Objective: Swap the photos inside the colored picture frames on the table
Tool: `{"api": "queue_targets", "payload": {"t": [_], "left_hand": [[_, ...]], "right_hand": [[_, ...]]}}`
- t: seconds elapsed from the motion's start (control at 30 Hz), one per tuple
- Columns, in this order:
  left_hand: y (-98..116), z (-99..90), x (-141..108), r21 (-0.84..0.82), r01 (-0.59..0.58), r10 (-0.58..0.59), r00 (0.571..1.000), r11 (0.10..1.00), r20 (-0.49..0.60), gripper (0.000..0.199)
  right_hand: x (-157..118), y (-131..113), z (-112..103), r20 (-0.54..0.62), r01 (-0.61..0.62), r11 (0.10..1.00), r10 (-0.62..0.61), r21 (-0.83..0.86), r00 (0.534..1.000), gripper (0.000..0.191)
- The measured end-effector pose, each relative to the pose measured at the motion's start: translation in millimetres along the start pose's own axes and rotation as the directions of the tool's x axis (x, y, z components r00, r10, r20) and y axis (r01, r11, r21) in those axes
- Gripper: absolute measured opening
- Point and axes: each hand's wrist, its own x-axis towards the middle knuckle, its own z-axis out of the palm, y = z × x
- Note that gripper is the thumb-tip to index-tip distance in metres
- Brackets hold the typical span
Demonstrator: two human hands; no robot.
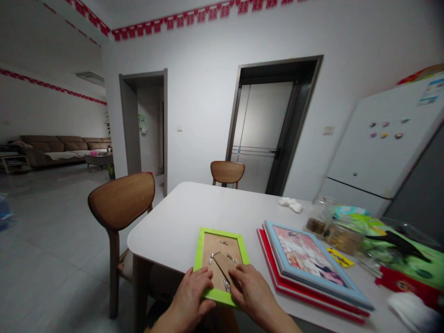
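A small picture frame with a bright green border (pixel 199 252) lies back side up at the near edge of the white table. Its brown backing board (pixel 222 252) carries several metal clips and a stand leg outlined by a dark slit. My left hand (pixel 194 296) grips the lower left corner, fingers on top and thumb at the near edge. At the lower right, my right hand (pixel 251 286) has its fingers bent and pressed together over the board's right side, by a metal clip; its fingertips are partly hidden.
Right of the green frame, a blue picture frame (pixel 312 256) rests on red ones (pixel 268 259). Glass jars (pixel 317 217), a yellow packet (pixel 340 257), green bags and crumpled tissue (pixel 290 204) lie farther right on the table (pixel 208 203). Wooden chairs (pixel 125 201) stand left and behind.
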Motion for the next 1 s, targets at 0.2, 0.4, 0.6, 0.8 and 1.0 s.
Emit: {"api": "queue_targets", "payload": {"t": [0.2,0.4,0.6,0.8,1.0], "left_hand": [[-5.8,1.3,1.9,-0.026,0.029,-0.03,0.999,0.999,-0.037,0.038],[-5.3,-0.1,3.2,-0.046,0.038,-0.039,0.999,0.998,-0.03,0.035],[-12.3,1.3,6.8,-0.088,0.042,-0.047,0.997,0.995,-0.053,0.036],[-19.2,-1.4,5.4,-0.068,0.036,-0.043,0.994,0.997,-0.099,0.043],[-19.9,-2.4,4.6,-0.058,0.04,-0.045,0.995,0.998,-0.093,0.044]], "right_hand": [[-7.7,3.0,7.7,-0.094,0.132,0.988,-0.124,0.078,0.988,0.027],[-2.6,4.4,9.8,-0.055,0.167,0.971,-0.16,0.17,0.986,0.025],[18.8,7.7,10.5,-0.007,0.124,0.967,-0.126,0.224,0.992,0.016],[24.5,2.2,16.2,-0.059,0.139,0.957,-0.128,0.254,0.99,0.014],[28.1,4.2,12.7,0.003,0.151,0.948,-0.159,0.282,0.987,0.016]]}}
